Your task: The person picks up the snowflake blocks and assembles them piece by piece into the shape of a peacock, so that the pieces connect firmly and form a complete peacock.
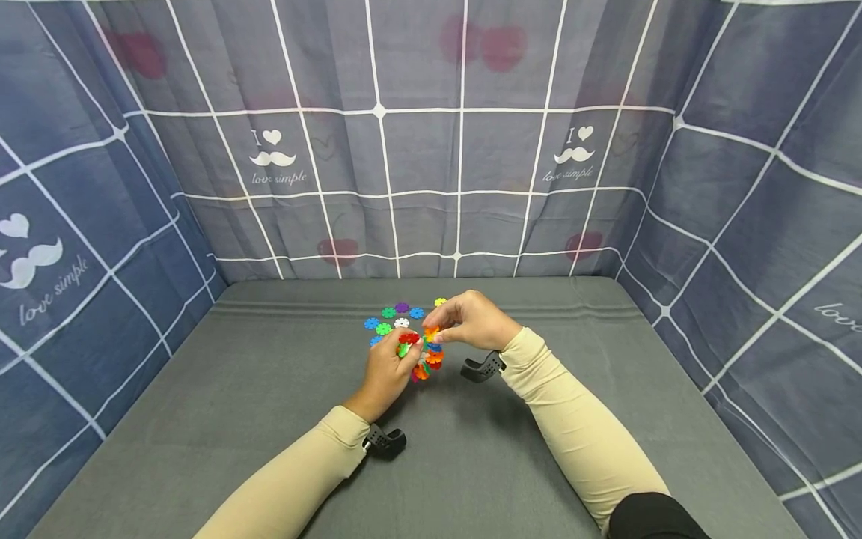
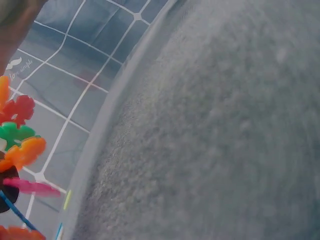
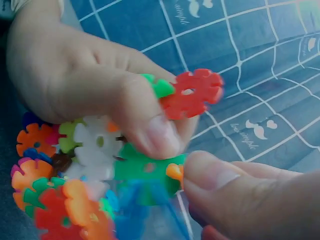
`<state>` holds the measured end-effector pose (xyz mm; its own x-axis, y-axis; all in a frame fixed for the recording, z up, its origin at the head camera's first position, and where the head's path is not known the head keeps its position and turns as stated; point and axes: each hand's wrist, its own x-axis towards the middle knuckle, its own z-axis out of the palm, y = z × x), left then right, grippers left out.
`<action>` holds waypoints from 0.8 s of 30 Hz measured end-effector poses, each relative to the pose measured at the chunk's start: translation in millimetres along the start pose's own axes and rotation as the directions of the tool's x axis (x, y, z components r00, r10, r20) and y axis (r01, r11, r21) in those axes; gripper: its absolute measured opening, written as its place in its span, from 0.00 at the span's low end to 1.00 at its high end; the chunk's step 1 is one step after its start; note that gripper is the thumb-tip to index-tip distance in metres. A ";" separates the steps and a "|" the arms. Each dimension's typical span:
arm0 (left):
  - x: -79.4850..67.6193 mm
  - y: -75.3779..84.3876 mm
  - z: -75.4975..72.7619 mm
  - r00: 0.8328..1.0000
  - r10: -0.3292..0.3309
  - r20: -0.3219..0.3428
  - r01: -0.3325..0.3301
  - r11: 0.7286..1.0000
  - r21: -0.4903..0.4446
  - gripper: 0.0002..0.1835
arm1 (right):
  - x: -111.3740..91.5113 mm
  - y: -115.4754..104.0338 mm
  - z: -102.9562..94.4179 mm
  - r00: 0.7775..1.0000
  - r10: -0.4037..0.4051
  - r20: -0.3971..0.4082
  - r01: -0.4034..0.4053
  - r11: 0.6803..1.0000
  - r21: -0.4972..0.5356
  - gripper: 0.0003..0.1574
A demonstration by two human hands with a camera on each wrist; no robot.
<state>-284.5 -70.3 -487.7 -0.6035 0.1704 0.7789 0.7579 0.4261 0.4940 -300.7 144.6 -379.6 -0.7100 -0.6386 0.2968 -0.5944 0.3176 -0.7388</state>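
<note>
My left hand (image 1: 385,370) grips a cluster of linked plastic snowflake discs (image 1: 434,360) in several colours. In the right wrist view its thumb presses on a green disc (image 3: 145,167), and a red disc (image 3: 195,92) sticks out beyond its fingers. Opposite it, my right hand (image 1: 477,318) pinches a small orange disc (image 3: 174,171) against the green disc's edge; most of that orange piece is hidden by the thumb. Orange, white and blue discs hang below the left hand. The left wrist view catches just the cluster's edge, with a pink disc (image 2: 32,187).
Loose snowflake discs lie on the grey table (image 1: 269,404) beyond the hands, among them a purple disc (image 1: 402,308), a white disc (image 1: 401,323) and a yellow disc (image 1: 441,302). A checked blue-grey curtain (image 1: 424,150) encloses the table at the back and both sides.
</note>
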 end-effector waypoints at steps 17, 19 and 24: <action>2.2 -2.1 -2.1 0.941 -0.325 0.092 0.337 0.916 -0.215 0.19 | 3.1 13.0 4.3 0.971 -0.115 -0.211 0.109 0.993 -0.039 0.24; 2.1 -2.3 -3.6 0.903 -0.415 0.111 0.430 0.864 -0.263 0.28 | 3.8 23.4 6.3 0.961 -0.041 -0.272 0.044 0.999 0.007 0.22; 5.7 -4.6 -5.4 0.811 -0.573 0.120 0.571 0.728 -0.378 0.37 | 4.7 60.3 17.9 0.964 0.117 -0.237 -0.133 0.990 -0.053 0.23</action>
<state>-290.2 -76.1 -483.4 -0.9534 0.0009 0.3018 0.3011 0.0714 0.9509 -333.2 148.3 -433.6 -0.8440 -0.4123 0.3431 -0.5135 0.4362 -0.7389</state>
